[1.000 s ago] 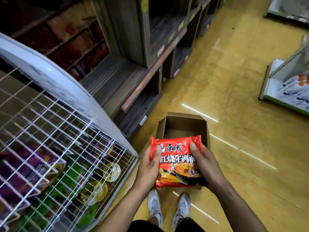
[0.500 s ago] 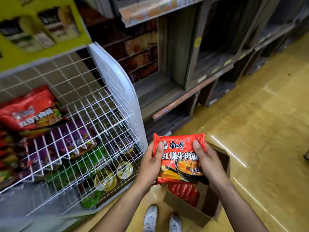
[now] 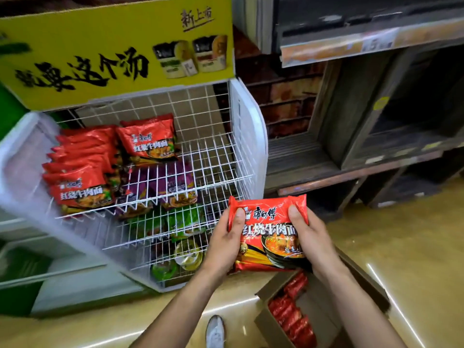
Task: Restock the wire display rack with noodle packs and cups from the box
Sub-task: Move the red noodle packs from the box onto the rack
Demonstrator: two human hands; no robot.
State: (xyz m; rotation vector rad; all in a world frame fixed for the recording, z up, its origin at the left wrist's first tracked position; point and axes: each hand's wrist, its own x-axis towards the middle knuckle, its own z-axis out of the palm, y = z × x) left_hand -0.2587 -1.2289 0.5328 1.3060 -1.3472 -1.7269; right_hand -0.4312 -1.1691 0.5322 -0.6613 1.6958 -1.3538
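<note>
Now left hand (image 3: 226,243) and right hand (image 3: 310,237) clasp the red noodle pack (image 3: 270,234) by its sides, with the bare top-shelf stretch of the wire rack (image 3: 216,156) lying up-left, nearer the left

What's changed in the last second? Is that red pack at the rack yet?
The red noodle pack has moved from over the box toward the right front of the wire rack, and the view has swung to face the rack. The left hand and right hand grip its sides as before; nothing released. It is not shelved yet. The box stays on the floor.
</note>
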